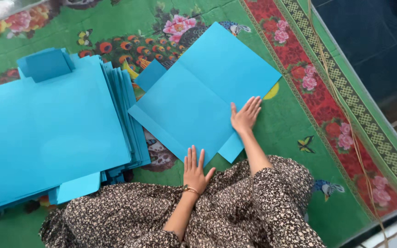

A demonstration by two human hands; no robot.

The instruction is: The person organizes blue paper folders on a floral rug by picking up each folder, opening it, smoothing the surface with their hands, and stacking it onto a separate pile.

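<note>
Both the left hand (194,169) and right hand (245,115) are pressing flat, fingers spread, on the creased blue die-cut paperboard sheet (198,92) lying on the floral green mat (290,133), beside a tall stack of unfolded blue sheets (47,133) awaiting handling.

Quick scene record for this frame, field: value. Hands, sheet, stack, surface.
left hand: flat, fingers spread, at near edge of the blue sheet
right hand: flat, pressing the sheet's right side
blue sheet: single, creased, with side flaps, lying on the mat
stack of blue sheets: to its left, edges fanned
floral mat: green, red border
</note>
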